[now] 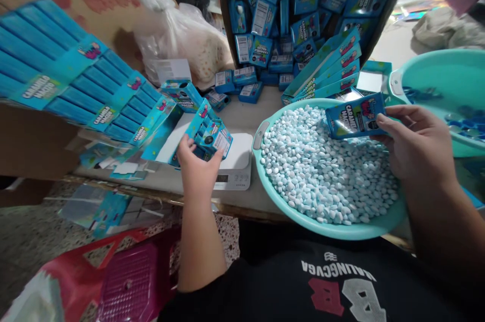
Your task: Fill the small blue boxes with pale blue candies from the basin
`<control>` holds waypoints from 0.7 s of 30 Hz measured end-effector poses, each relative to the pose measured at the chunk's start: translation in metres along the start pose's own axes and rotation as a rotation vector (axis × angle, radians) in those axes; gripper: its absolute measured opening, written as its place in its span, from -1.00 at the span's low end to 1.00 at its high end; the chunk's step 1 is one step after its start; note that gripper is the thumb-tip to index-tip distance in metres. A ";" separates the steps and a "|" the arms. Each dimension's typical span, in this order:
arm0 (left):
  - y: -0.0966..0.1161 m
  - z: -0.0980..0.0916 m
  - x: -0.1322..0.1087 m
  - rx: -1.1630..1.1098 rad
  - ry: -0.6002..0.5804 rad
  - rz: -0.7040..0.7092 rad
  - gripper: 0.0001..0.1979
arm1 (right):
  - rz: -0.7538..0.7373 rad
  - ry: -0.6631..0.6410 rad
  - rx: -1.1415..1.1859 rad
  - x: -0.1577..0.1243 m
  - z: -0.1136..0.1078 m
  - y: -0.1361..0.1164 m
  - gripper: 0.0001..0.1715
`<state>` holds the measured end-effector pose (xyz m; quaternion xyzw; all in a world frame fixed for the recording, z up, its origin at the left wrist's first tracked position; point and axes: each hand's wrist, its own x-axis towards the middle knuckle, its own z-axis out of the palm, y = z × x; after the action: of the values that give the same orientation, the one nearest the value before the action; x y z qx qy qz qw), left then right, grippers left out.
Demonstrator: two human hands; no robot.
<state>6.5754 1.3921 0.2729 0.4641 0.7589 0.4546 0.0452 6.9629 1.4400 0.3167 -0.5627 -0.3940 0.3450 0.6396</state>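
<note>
Low at the left of the scale, my left hand (199, 168) grips a small blue display box (202, 120), fingers at one side and thumb near the little candy boxes (215, 137) inside it. Beneath and beside it is a white digital scale (240, 160). My right hand (420, 147) pinches a flat blue candy box (355, 116) marked "Caramelo Macizo" by its right end. That box is held over a turquoise basin (273, 200) of pale blue and white candies (322, 170).
A stack of filled display boxes (76, 79) leans at the left. Behind, a dark carton (225, 13) holds many blue candy boxes, some spilling onto the table. Flattened display cartons (329, 69) lie behind the basin. Another turquoise tub (447, 66) stands right; a tied plastic bag (166, 29) stands behind.
</note>
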 end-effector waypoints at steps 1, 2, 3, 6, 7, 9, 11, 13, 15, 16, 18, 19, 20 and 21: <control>-0.005 0.005 0.002 0.015 -0.037 -0.045 -0.18 | -0.002 -0.006 0.001 0.001 -0.001 0.001 -0.59; -0.007 0.009 0.003 0.037 -0.066 -0.062 -0.33 | -0.004 -0.010 0.005 0.001 -0.001 0.002 -0.60; -0.008 0.012 0.004 0.060 -0.075 -0.043 -0.49 | -0.007 -0.013 0.010 0.001 -0.001 0.003 -0.61; 0.003 0.011 0.003 0.088 0.020 0.240 -0.71 | -0.003 -0.008 0.023 0.000 -0.001 0.001 -0.62; 0.011 0.009 0.003 0.082 0.057 0.382 -0.65 | 0.004 -0.009 0.023 0.000 0.000 0.000 -0.62; 0.029 0.003 0.003 0.100 0.060 0.639 -0.50 | 0.020 -0.013 0.016 -0.001 0.001 -0.001 -0.61; 0.047 0.001 0.005 0.187 -0.020 0.802 -0.43 | 0.018 -0.016 0.009 -0.001 0.001 -0.002 -0.60; 0.062 0.005 0.007 0.287 -0.116 0.883 -0.41 | 0.005 -0.014 0.010 -0.001 0.001 -0.002 -0.60; 0.071 0.012 0.007 0.336 -0.156 0.913 -0.40 | 0.001 -0.005 0.013 -0.001 0.001 -0.002 -0.61; 0.073 0.015 0.007 0.340 -0.154 0.909 -0.40 | 0.005 0.002 0.016 -0.002 0.002 -0.003 -0.62; 0.074 0.019 0.005 0.326 -0.130 0.871 -0.39 | 0.005 0.007 0.018 -0.002 0.002 -0.003 -0.62; 0.073 0.020 0.004 0.308 -0.116 0.840 -0.39 | 0.003 0.002 0.018 -0.002 0.002 -0.003 -0.62; 0.071 0.020 0.004 0.283 -0.105 0.809 -0.39 | 0.000 -0.004 0.020 -0.002 0.002 -0.003 -0.63; 0.068 0.019 0.003 0.251 -0.100 0.780 -0.40 | -0.003 -0.012 0.023 -0.002 0.002 -0.003 -0.63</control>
<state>6.6280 1.4178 0.3123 0.7403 0.5727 0.3183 -0.1507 6.9599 1.4388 0.3196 -0.5528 -0.3946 0.3518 0.6441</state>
